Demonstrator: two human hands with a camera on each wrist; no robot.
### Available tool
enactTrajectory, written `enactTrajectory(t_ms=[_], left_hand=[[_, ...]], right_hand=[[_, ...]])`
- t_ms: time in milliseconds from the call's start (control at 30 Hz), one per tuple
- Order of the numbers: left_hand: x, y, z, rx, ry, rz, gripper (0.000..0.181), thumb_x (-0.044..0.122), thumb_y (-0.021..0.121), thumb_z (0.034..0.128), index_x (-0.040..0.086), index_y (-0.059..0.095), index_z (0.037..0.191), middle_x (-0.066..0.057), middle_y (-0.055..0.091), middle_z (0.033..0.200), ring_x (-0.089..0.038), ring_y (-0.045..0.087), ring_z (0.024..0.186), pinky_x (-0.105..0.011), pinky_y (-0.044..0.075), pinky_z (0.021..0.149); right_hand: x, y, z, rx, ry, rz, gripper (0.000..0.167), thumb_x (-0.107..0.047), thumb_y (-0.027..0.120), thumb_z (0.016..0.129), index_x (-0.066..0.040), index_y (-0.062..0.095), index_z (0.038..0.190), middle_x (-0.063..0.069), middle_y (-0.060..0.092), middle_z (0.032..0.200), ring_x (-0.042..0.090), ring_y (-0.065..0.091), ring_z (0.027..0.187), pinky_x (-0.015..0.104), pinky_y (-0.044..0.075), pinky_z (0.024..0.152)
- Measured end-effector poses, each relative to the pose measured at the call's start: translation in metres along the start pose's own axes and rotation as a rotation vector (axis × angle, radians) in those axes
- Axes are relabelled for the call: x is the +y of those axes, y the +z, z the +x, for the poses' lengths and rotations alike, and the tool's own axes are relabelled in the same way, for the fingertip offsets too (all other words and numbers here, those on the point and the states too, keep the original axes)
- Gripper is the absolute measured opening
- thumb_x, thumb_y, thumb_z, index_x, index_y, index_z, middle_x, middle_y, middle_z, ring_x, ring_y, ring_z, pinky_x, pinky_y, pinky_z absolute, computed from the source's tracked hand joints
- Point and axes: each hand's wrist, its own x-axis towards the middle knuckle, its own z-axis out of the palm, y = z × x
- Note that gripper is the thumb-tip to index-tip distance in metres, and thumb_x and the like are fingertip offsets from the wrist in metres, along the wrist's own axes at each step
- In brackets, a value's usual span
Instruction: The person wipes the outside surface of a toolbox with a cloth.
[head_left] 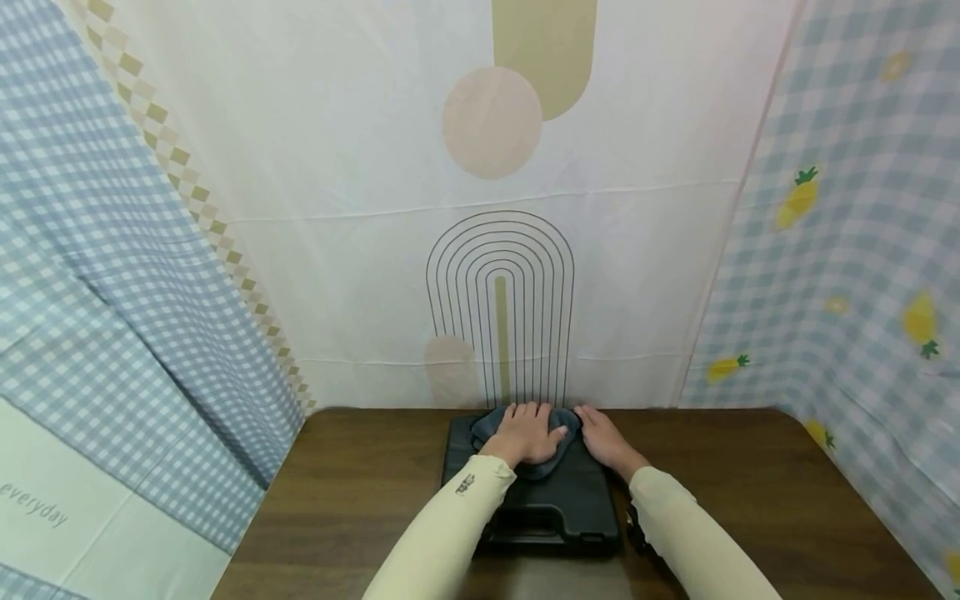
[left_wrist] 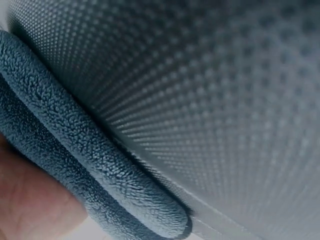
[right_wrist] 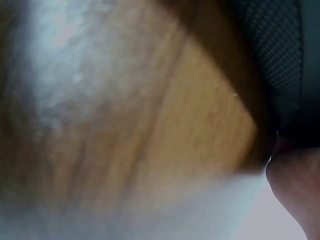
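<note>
A black hard plastic case (head_left: 585, 500) with a built-in handle lies flat on the table, handle toward me. On its lid is a folded blue-grey cloth (head_left: 542, 469), and my left hand (head_left: 527, 435) rests palm down on that cloth, fingers spread forward. The left wrist view shows the plush cloth (left_wrist: 95, 145) against the case's dotted, textured surface (left_wrist: 215, 110). My right hand (head_left: 606, 442) touches the case's far right edge, its fingers extended. In the right wrist view, a fingertip (right_wrist: 295, 185) meets the case's textured side (right_wrist: 277, 55).
The brown wooden table (head_left: 360, 492) extends to both sides of the case. A patterned white cloth (head_left: 360, 292) hangs behind it, with checked blue cloths (head_left: 795, 275) at the sides. A small dark object (head_left: 637, 531) sits by my right wrist.
</note>
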Motion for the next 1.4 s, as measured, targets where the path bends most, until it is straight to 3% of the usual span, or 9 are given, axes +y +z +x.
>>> enactTrajectory(t_ms=[67, 233, 367, 433, 733, 933, 1100, 1233, 1400], left_hand=[[-0.002, 0.0, -0.001, 0.01, 0.015, -0.003, 0.068, 0.062, 0.03, 0.1127, 0.025, 0.031, 0.169, -0.003, 0.037, 0.174, -0.024, 0.033, 0.163, -0.047, 0.022, 0.137], [-0.009, -0.002, -0.006, 0.02, 0.04, -0.037, 0.069, 0.064, 0.033, 0.1118, 0.026, 0.031, 0.17, -0.003, 0.037, 0.174, -0.024, 0.034, 0.163, -0.047, 0.02, 0.137], [-0.016, -0.004, -0.009, 0.023, 0.023, -0.06, 0.07, 0.065, 0.033, 0.111, 0.026, 0.033, 0.169, -0.003, 0.038, 0.174, -0.024, 0.034, 0.163, -0.048, 0.021, 0.137], [-0.02, -0.005, -0.01, 0.027, 0.009, -0.067, 0.07, 0.066, 0.033, 0.1109, 0.025, 0.035, 0.168, -0.004, 0.038, 0.174, -0.024, 0.034, 0.163, -0.048, 0.021, 0.137], [-0.051, -0.01, -0.021, 0.046, -0.053, -0.119, 0.072, 0.063, 0.037, 0.1113, 0.018, 0.038, 0.167, -0.01, 0.04, 0.173, -0.03, 0.036, 0.162, -0.052, 0.023, 0.135], [-0.078, -0.012, -0.03, 0.078, -0.054, -0.164, 0.073, 0.063, 0.04, 0.1109, 0.015, 0.04, 0.166, -0.013, 0.041, 0.172, -0.034, 0.036, 0.161, -0.054, 0.023, 0.135], [-0.1, -0.012, -0.036, 0.14, -0.112, -0.204, 0.071, 0.063, 0.044, 0.1098, 0.015, 0.045, 0.162, -0.015, 0.045, 0.168, -0.039, 0.04, 0.158, -0.059, 0.027, 0.132], [-0.114, -0.008, -0.038, 0.179, -0.17, -0.313, 0.07, 0.06, 0.049, 0.1093, 0.013, 0.046, 0.161, -0.019, 0.047, 0.165, -0.044, 0.042, 0.153, -0.066, 0.03, 0.126], [-0.128, -0.002, -0.04, 0.201, -0.25, -0.479, 0.071, 0.056, 0.052, 0.1097, 0.008, 0.044, 0.161, -0.024, 0.049, 0.162, -0.05, 0.047, 0.147, -0.072, 0.035, 0.119]], right_hand=[[0.0, 0.0, 0.0, 0.009, 0.004, -0.003, 0.046, -0.026, 0.028, 0.119, 0.004, 0.059, 0.134, 0.029, 0.06, 0.143, 0.048, 0.054, 0.139, 0.06, 0.042, 0.118], [-0.002, 0.0, -0.001, -0.012, 0.017, -0.036, 0.048, -0.03, 0.025, 0.12, 0.002, 0.058, 0.133, 0.029, 0.059, 0.142, 0.047, 0.055, 0.137, 0.059, 0.045, 0.114], [-0.005, 0.001, -0.004, -0.005, 0.025, -0.037, 0.04, -0.03, 0.028, 0.12, -0.004, 0.058, 0.113, 0.02, 0.062, 0.118, 0.031, 0.061, 0.109, 0.044, 0.047, 0.095], [-0.006, 0.001, -0.004, 0.0, 0.024, -0.041, 0.039, -0.029, 0.029, 0.12, -0.005, 0.057, 0.11, 0.016, 0.061, 0.111, 0.026, 0.058, 0.102, 0.042, 0.046, 0.09], [-0.007, 0.003, -0.005, 0.01, -0.001, -0.053, 0.043, -0.028, 0.03, 0.12, -0.002, 0.064, 0.127, 0.02, 0.066, 0.13, 0.036, 0.062, 0.123, 0.053, 0.049, 0.105], [-0.007, 0.003, -0.006, -0.005, 0.005, -0.054, 0.049, -0.029, 0.027, 0.12, 0.002, 0.058, 0.141, 0.027, 0.056, 0.151, 0.047, 0.052, 0.143, 0.061, 0.044, 0.116], [-0.006, 0.002, -0.006, -0.026, 0.005, -0.058, 0.054, -0.031, 0.025, 0.12, 0.005, 0.051, 0.15, 0.03, 0.05, 0.157, 0.051, 0.045, 0.15, 0.065, 0.04, 0.121], [-0.005, 0.002, -0.005, -0.025, 0.017, -0.058, 0.059, -0.037, 0.025, 0.12, 0.004, 0.05, 0.153, 0.03, 0.049, 0.158, 0.051, 0.045, 0.15, 0.065, 0.039, 0.122], [-0.004, 0.004, -0.006, -0.043, 0.063, -0.068, 0.073, -0.061, 0.036, 0.113, -0.001, 0.05, 0.153, 0.027, 0.047, 0.162, 0.049, 0.048, 0.148, 0.066, 0.042, 0.118]])
